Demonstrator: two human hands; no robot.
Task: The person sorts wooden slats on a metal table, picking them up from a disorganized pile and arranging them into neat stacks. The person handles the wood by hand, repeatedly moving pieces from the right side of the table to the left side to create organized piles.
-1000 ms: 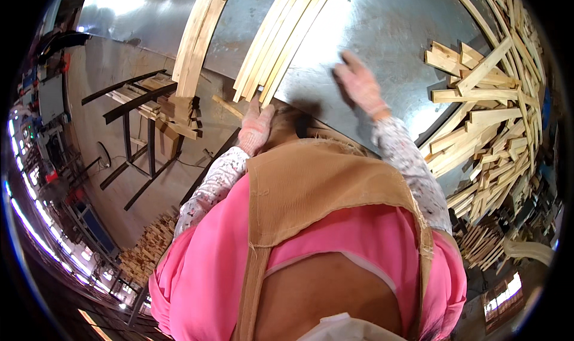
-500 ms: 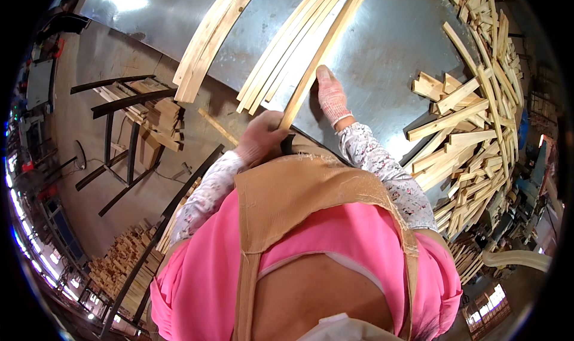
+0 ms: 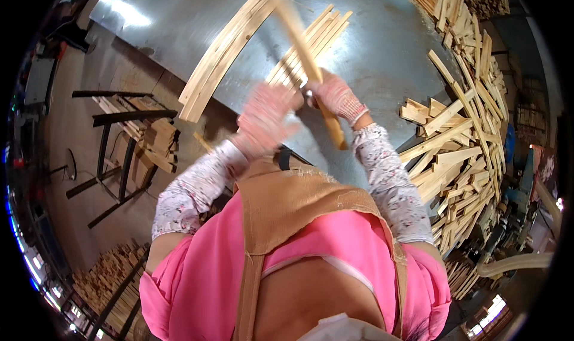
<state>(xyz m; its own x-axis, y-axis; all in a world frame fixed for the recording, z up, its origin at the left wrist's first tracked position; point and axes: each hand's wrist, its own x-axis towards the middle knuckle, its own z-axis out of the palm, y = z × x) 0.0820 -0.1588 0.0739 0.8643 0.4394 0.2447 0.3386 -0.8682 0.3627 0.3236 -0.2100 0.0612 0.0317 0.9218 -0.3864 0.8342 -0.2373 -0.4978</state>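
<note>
My right hand point(image 3: 336, 97), in a pinkish knitted glove, grips a wooden strip point(image 3: 302, 49) near its lower part. The strip is tilted above the metal table and blurred at its far end. My left hand point(image 3: 263, 118), gloved the same way, is just left of the strip and smeared by motion. Its thumb stands apart from the fingers, and nothing shows in it. Behind the held strip, several thin wooden strips point(image 3: 332, 34) lie side by side on the table. Farther left, a row of curved wooden strips point(image 3: 230, 48) extends over the table's near-left edge.
The shiny metal table point(image 3: 382, 60) spans the front. Along its right side is a large jumbled heap of wood pieces point(image 3: 457, 155). To the left, a dark metal frame point(image 3: 122, 161) holds boards. Stacked wood point(image 3: 110, 275) stands at the lower left, and a pale hose point(image 3: 514, 263) at the lower right.
The held strip has been lifted and swung, its far end now pointing up-left. My left hand has come off its near end. My right hand has moved slightly nearer and right, still gripping it.
</note>
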